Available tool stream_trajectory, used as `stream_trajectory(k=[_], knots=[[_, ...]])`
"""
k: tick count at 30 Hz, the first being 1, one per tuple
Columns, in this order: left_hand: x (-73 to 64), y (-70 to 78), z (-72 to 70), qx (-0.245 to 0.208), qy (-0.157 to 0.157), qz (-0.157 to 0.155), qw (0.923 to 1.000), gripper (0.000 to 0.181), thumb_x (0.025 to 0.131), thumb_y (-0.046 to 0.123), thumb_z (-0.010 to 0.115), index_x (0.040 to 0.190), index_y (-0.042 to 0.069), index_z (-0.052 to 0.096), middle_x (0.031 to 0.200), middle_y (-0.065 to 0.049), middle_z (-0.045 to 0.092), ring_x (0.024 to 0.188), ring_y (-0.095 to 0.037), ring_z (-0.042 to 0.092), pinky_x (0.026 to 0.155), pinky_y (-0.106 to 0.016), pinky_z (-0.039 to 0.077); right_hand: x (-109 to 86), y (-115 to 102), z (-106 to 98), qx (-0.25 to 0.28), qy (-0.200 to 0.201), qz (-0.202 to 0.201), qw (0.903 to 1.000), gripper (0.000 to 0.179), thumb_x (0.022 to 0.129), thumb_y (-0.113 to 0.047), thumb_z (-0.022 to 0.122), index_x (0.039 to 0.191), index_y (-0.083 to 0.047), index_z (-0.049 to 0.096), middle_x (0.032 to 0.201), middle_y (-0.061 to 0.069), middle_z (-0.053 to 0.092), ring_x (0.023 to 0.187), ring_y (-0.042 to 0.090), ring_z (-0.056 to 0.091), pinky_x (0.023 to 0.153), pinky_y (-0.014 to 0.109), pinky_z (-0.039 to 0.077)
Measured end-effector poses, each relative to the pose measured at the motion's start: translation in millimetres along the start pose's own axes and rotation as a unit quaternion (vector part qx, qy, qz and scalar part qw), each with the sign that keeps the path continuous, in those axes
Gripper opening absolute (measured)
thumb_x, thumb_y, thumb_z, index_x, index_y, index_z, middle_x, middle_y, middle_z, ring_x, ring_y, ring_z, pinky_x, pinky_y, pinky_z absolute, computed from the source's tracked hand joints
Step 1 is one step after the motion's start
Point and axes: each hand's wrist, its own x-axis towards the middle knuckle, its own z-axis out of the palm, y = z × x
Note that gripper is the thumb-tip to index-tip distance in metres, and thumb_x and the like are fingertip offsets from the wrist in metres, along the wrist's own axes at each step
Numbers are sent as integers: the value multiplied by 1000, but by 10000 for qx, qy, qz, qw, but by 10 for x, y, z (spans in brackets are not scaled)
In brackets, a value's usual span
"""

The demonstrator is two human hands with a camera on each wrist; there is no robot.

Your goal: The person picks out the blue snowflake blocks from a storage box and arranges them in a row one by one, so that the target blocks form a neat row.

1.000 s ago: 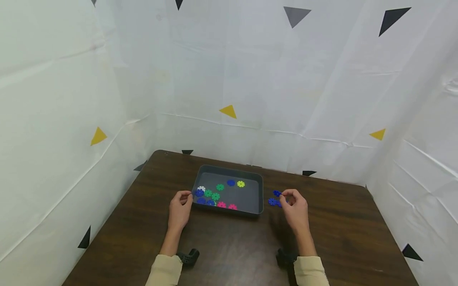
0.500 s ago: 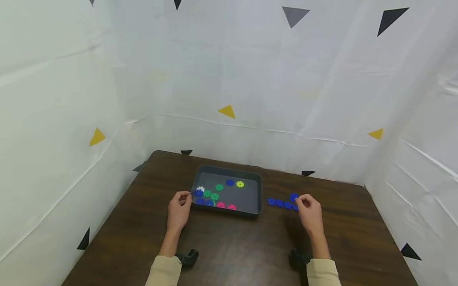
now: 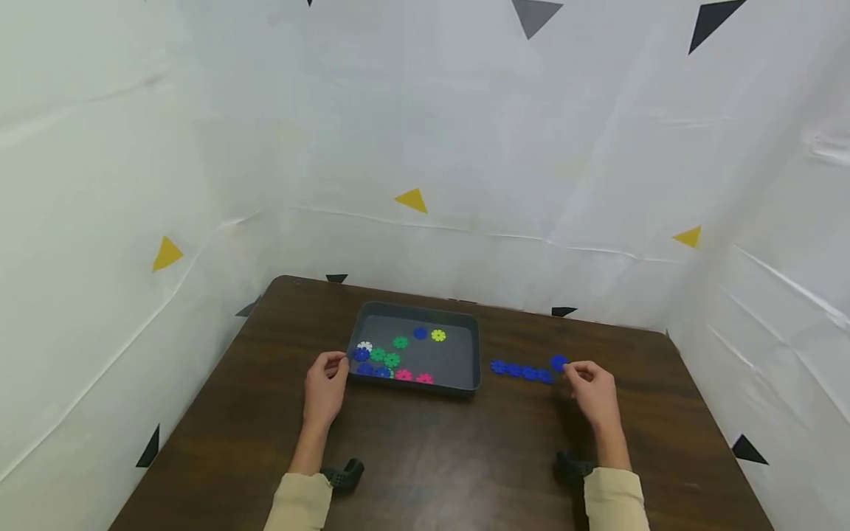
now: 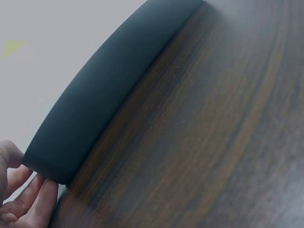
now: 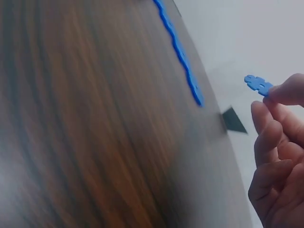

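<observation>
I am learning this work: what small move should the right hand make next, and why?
Probably lower the blue flower-shaped plastic disc at the right end of the row of four matching blue discs: the right hand pinches it raised, close to that end.

On the table [image 3: 425, 450], a tray [image 3: 451, 361] held discs [image 3: 378, 355] mostly between six and nine o'clock, a pair between twelve and one. The left hand [image 3: 325, 387] gripped its eight o'clock corner. At three lay a row of discs [image 3: 528, 372]; just off its three o'clock end, the right hand [image 3: 593, 391] pinched another disc [image 3: 558, 361].
</observation>
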Motion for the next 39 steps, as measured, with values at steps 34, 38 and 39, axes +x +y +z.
stream_trajectory(k=[34,38,39], knots=[[9,24,-20,16,25,-103,9999,29,108,27,64,128,5,68,127,-19,71,121,-35,68,105,-54,54,221,95,-183,-452,-1395,911,9850,32,108,-21,60,109,9,70,76,-4,66,62,12,56,56,27,43],[13,42,-17,20,54,-87,9999,29,108,27,64,127,6,69,126,-19,72,120,-34,69,103,-54,55,258,87,-197,-507,-1430,886,9844,31,108,-21,61,108,8,71,75,-6,65,62,11,57,56,27,43],[14,46,-14,22,66,-82,9999,29,108,26,64,127,5,69,126,-19,72,119,-34,69,103,-53,55,264,90,-199,-539,-1443,889,9841,30,108,-22,61,107,7,71,75,-6,65,63,11,57,57,27,44]])
